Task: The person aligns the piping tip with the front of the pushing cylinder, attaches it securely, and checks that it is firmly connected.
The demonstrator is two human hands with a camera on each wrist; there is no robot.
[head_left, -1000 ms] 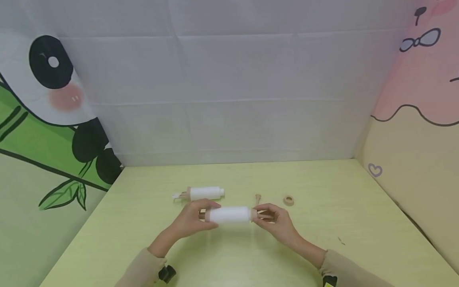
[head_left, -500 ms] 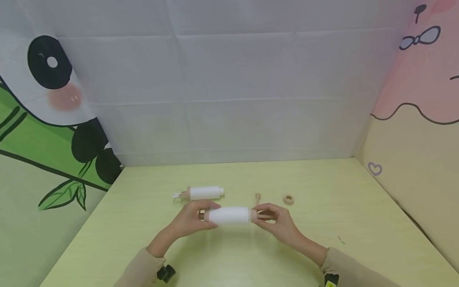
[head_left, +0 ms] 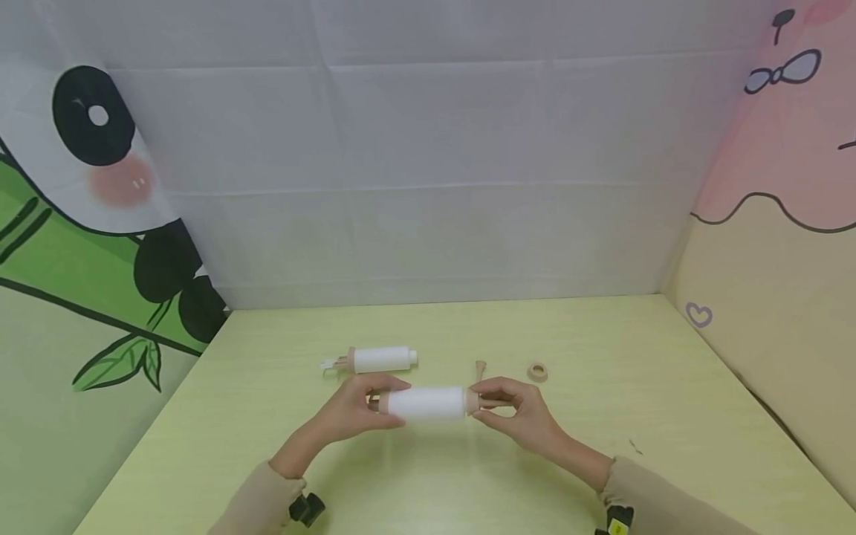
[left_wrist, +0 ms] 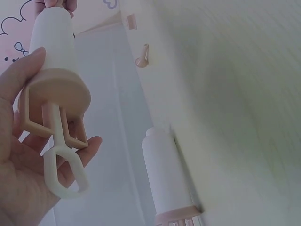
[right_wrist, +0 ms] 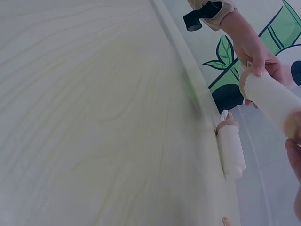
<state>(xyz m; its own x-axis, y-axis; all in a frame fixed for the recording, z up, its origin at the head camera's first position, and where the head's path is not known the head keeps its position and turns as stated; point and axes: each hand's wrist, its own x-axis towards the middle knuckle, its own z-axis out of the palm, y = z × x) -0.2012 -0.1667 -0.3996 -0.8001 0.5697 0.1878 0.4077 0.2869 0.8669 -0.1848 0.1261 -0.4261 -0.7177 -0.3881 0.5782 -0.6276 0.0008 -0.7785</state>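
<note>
Between both hands, above the table, a white syringe (head_left: 426,403) is held lengthwise from left to right. My left hand (head_left: 361,405) grips its beige flanged end, thumb and fingers on opposite sides of the barrel. From that end stick out beige finger loops and a white plunger ring (left_wrist: 66,174), seen in the left wrist view. At the other end, my right hand (head_left: 518,416) pinches the beige collar (head_left: 472,401), from which a narrow beige nozzle (head_left: 493,403) runs between the fingers. In the right wrist view the right fingertips cover part of that end.
A similar white syringe (head_left: 381,360) lies on the table (head_left: 267,342) behind the left hand. A loose beige nozzle (head_left: 480,368) and a beige ring (head_left: 538,372) lie behind the right hand. A dark scrap (head_left: 636,447) is at the right.
Both hands and the syringe have drifted very slightly left, keeping the same hold. The things on the table stay put.
</note>
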